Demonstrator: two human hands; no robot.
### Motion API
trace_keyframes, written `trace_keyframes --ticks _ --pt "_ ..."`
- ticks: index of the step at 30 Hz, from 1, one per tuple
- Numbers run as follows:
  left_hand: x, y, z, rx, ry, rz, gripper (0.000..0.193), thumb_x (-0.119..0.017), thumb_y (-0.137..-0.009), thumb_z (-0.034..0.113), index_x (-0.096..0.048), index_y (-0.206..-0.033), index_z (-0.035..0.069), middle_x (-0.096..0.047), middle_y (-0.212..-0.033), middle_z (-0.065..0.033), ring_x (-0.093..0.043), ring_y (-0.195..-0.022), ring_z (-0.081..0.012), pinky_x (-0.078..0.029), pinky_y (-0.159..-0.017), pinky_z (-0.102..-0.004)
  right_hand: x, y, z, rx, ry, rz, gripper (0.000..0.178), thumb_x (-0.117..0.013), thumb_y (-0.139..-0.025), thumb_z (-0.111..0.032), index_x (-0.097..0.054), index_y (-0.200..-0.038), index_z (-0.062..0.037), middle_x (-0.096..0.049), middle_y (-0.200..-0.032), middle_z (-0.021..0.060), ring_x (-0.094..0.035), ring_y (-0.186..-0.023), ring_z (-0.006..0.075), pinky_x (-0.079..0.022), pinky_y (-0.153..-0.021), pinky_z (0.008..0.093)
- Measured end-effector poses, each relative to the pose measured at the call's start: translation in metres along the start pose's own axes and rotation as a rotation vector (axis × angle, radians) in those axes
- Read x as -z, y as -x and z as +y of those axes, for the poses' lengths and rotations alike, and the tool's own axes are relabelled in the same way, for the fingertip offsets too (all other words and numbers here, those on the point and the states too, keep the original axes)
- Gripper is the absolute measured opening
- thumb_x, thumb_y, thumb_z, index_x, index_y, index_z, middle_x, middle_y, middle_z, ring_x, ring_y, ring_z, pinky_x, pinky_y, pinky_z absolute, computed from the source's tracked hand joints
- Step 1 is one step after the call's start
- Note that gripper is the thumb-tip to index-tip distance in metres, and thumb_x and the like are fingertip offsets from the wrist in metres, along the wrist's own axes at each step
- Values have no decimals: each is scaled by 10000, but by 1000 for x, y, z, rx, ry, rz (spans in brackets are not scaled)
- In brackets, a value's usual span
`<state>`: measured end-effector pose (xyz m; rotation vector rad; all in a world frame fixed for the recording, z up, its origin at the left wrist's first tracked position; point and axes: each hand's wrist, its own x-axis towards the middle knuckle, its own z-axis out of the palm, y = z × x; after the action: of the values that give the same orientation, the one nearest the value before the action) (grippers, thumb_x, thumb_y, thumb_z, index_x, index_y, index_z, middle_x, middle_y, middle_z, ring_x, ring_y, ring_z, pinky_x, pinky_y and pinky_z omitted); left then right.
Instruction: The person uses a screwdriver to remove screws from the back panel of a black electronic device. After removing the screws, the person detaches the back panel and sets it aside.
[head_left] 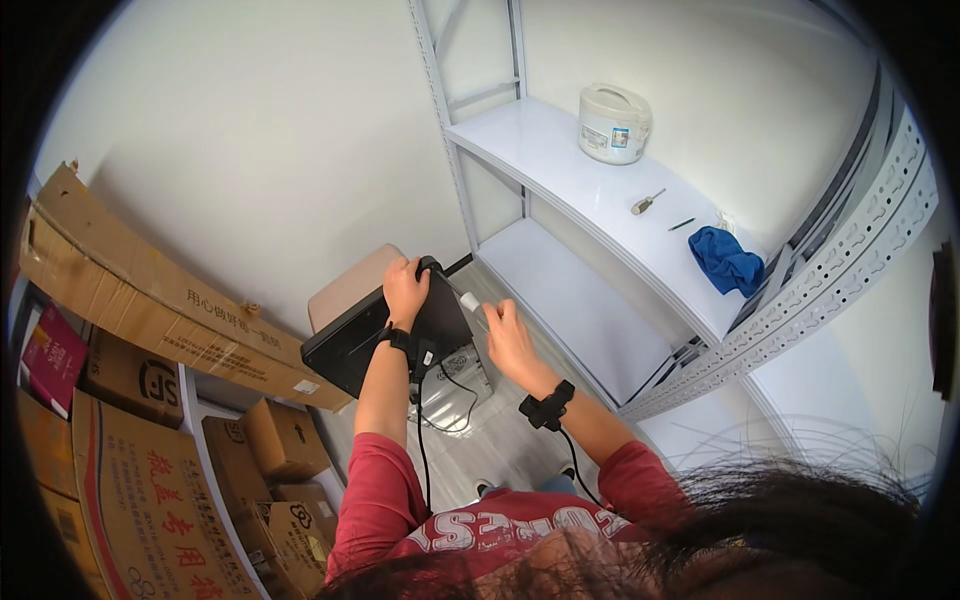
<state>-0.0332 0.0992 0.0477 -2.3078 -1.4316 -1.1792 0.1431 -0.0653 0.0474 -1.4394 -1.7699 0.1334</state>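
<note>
My left hand (404, 292) is closed over the upper right corner of a black flat rectangular device (345, 345), which sits tilted in front of me. Slightly to the right, my right hand (511, 345) has its fingers wrapped round a slim object with a white cylindrical end (470, 301). That white end points up and left, close to the device's right edge; the rest is mostly covered by the fingers, so its kind is unclear. Below the device, a thin dark cable (460, 381) loops over a clear plastic-looking box (455, 405). Each wrist wears a black strapped unit.
At the right, a white metal shelf (520, 140) bears a rice cooker (614, 125), a screwdriver (648, 202), a dark green pen-like stick (682, 224) and a blue cloth (725, 260). Cardboard boxes (150, 490) crowd the left. A beige-pink padded-looking surface (350, 285) stands behind the device.
</note>
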Motion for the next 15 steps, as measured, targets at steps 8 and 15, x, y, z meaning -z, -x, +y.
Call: trace_keyframes --ticks 8,15 --pt "-1 0 0 16 2 15 232 -689 -699 166 -662 -879 22 -546 -746 -143 -553 -767 -337 -453 -668 -423 6 3 -1 13 12 30 391 -552 -720 93 -489 -1096 11 -400 -940 175 -484 -827 361 -434 -716 426" --pt "-3 -2 -2 4 -3 10 219 -691 -676 166 -657 -828 13 -547 -736 -141 -550 -758 -335 -448 -670 -426 4 0 -4 -23 -16 2 390 -578 -730 66 -477 -1102 3 -404 -951 177 -492 -854 364 -440 -725 431"
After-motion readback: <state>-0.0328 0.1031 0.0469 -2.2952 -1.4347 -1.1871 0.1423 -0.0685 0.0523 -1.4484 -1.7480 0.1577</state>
